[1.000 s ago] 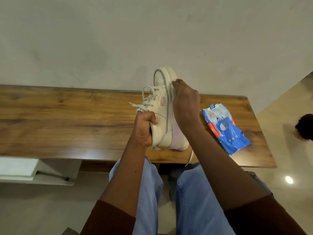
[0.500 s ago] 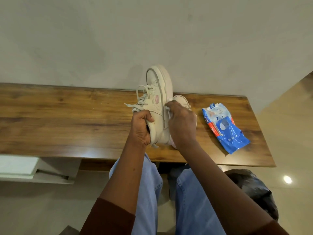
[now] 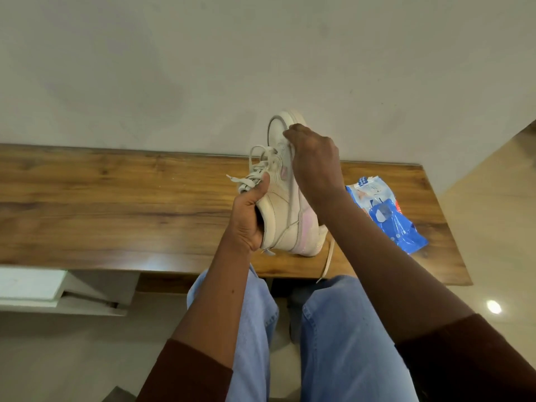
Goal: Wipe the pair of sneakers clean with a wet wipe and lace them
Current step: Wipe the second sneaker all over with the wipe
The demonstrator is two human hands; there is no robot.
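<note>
Holding cream sneaker (image 3: pixel 280 211) toe-up over wooden table (image 3: pixel 116 198) w/ L hand (image 3: pixel 246 220): gripping at collar opening, thumb laid up along the side, other fingers tucked inside. Heel end down near table's front edge; can't tell if touching the top. Pressing R hand (image 3: pixel 316 161) on toe area from the sole side, fingers bent onto the upper by the rim; can't tell what, if anything, is pinched under them. At the tongue: laces (image 3: pixel 256 171) threaded thru eyelets, ends sticking out loose to the left above L thumb. Pale pink patch at lower R by heel, unclear whether same shoe or another behind. Also on table: blue wet-wipes pack (image 3: pixel 385 216) lying flat to the R, apart from sneaker; loose lace (image 3: pixel 327 261) draped over front edge just R of heel. Below: jeans (image 3: pixel 342 343) on both legs, dark brown sleeves (image 3: pixel 185 372) at forearms. Behind table: plain pale wall (image 3: pixel 174 68).
</note>
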